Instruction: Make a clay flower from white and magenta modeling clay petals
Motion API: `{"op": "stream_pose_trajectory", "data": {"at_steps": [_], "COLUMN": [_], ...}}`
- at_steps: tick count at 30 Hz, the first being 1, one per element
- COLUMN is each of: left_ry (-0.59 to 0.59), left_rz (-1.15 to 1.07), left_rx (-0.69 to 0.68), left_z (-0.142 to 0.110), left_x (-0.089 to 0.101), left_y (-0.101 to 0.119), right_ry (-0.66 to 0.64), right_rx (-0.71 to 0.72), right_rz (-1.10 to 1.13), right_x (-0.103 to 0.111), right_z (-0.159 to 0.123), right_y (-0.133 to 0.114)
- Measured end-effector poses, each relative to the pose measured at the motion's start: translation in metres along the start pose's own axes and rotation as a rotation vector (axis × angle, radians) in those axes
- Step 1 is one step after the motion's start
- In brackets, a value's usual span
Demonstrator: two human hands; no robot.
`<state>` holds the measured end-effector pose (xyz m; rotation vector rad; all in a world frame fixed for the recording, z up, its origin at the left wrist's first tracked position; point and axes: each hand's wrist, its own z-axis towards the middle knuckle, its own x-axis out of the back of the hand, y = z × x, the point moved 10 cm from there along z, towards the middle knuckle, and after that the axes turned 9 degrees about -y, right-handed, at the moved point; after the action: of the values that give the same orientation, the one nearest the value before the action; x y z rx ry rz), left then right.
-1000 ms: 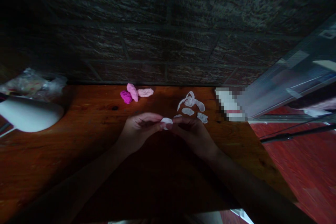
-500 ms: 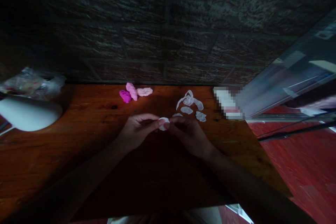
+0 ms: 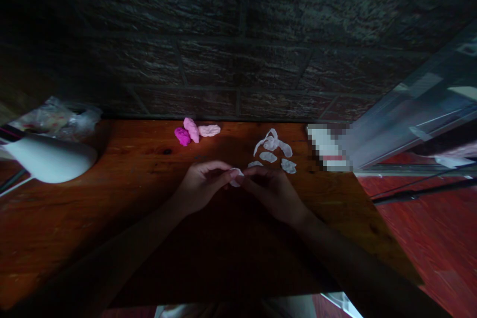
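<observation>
Between the fingertips of my left hand (image 3: 206, 184) and my right hand (image 3: 272, 191) is a small, thin white piece of what looks like modelling clay (image 3: 235, 179). Both hands are closed in a pinch on its opposite edges, low over the wooden table (image 3: 149, 174). Just beyond my right hand lie several pale white pieces, among them a flat oval (image 3: 268, 157), a crinkled piece (image 3: 288, 165) and a looped strip (image 3: 285, 148). Further back, left of centre, three lumps of clay touch: magenta (image 3: 182, 136), pink (image 3: 191, 130) and pale pink (image 3: 209, 130).
A white lamp-like object (image 3: 55, 159) stands at the left, with a crumpled clear plastic bag (image 3: 63, 117) behind it. A blurred-out white item (image 3: 328, 146) lies near the right edge. A dark stone wall (image 3: 238, 59) closes off the back; a glass panel (image 3: 402, 104) rises at the right.
The white piece has turned or folded slightly between my fingertips and shows less of its round face. The whole view has shifted a little; the pieces on the table stay in place.
</observation>
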<state>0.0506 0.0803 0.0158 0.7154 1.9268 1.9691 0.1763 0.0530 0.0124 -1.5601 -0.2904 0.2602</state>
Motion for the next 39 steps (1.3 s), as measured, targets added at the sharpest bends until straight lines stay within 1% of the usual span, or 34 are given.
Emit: {"op": "stream_pose_trajectory", "data": {"at_steps": [4,8,11,17,22,26,30,34,37,39], "left_ry": [0.055,0.089,0.061,0.011,-0.028,-0.032,-0.106,-0.121,-0.093,-0.071], "left_rz": [0.024,0.050,0.032,0.050,0.090,0.087,0.070,0.068,0.099,0.116], "left_rx": [-0.018,0.005,0.019,0.003,-0.024,0.037,0.129,0.135,0.109,0.097], "left_z": [-0.002,-0.002,-0.001,-0.001,-0.003,-0.003,-0.003,-0.003,-0.003,-0.003], "left_x": [0.004,0.005,0.002,-0.002,-0.008,-0.009,-0.016,-0.016,-0.013,-0.011], "left_y": [0.004,0.005,0.004,0.002,0.004,-0.002,-0.012,-0.013,-0.011,-0.011], "right_ry": [0.019,0.035,0.055,0.032,0.018,0.054,0.090,0.076,0.025,0.016], "right_rx": [-0.011,-0.034,-0.038,-0.047,0.004,0.038,0.073,0.049,0.020,0.004], "right_rz": [0.024,0.008,-0.001,-0.011,0.019,-0.042,-0.094,0.009,0.096,0.124], "right_x": [0.003,0.008,0.013,0.009,0.006,0.010,0.011,0.006,0.000,0.000], "right_z": [0.001,0.002,0.002,0.002,0.002,0.001,0.000,0.001,0.002,0.002], "right_y": [-0.001,0.001,0.003,0.003,-0.001,-0.003,-0.003,0.001,0.004,0.005]}}
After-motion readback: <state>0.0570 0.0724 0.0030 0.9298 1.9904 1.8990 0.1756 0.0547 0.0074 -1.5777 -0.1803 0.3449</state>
